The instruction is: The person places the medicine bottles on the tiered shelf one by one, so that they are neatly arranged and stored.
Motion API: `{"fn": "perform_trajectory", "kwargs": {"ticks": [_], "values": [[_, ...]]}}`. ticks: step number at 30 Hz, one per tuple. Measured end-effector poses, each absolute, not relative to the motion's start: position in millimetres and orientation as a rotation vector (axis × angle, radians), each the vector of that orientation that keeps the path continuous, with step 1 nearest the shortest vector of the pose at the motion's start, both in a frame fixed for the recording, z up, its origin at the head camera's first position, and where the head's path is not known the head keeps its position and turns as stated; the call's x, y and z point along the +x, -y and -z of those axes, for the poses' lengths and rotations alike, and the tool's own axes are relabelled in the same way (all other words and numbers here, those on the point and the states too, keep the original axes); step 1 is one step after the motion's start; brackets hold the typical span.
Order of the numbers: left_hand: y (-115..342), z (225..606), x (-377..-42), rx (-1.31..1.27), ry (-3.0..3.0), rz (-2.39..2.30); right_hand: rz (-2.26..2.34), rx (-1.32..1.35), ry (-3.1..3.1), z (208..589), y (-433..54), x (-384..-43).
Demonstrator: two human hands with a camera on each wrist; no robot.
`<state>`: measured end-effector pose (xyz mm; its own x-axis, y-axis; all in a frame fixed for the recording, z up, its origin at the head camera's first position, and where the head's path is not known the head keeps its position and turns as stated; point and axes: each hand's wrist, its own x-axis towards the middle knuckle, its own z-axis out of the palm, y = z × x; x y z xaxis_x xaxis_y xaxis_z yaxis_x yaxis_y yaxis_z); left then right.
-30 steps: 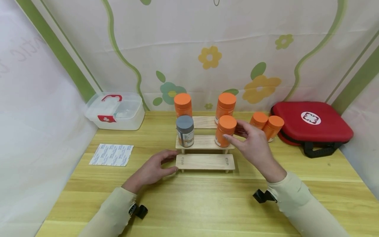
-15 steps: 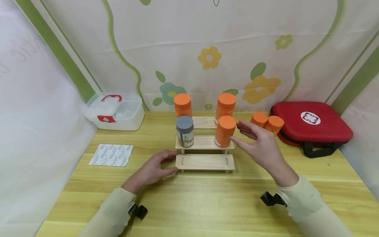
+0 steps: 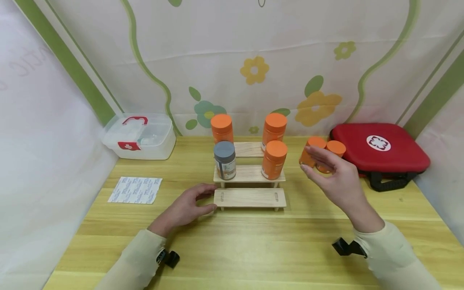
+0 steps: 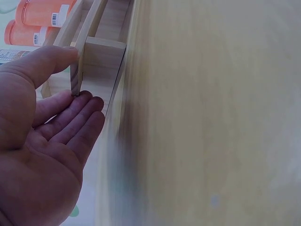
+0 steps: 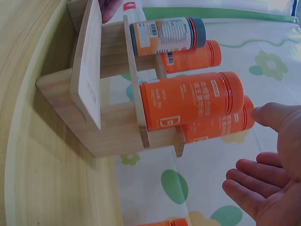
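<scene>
A three-tiered wooden stand sits mid-table with its lowest step bare. My left hand holds that step's left end, thumb and fingertips at its edges. On the middle step stand a grey-lidded bottle and an orange bottle. Two more orange bottles, a left one and a right one, stand on the top step. My right hand is off the stand with nothing in it, thumb and fingers apart. It overlaps two orange bottles, a nearer-left one and another, on the table.
A red first-aid case lies at the back right behind those bottles. At the back left is a clear plastic box with a red handle. A printed white sheet lies flat on the left. A floral curtain hangs behind.
My right hand has let go of the orange bottle on the middle step and moved right to the two bottles on the table. My left hand stays at the stand.
</scene>
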<state>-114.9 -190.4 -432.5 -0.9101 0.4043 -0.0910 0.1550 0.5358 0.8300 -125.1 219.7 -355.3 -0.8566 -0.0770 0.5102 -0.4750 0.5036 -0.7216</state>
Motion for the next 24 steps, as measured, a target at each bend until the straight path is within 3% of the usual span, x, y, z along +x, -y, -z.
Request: {"fn": "perform_trajectory", "kwargs": {"ticks": [7,24], "values": [[190.2,433.0,-115.2,0.468,-2.507,-1.312,-1.314,0.4,2.33,356.4,-240.5,-122.3],[190.9,433.2,-115.4,0.478,-2.514,-1.293,-1.234,-0.016,2.547,365.8,-294.1,-135.7]]}}
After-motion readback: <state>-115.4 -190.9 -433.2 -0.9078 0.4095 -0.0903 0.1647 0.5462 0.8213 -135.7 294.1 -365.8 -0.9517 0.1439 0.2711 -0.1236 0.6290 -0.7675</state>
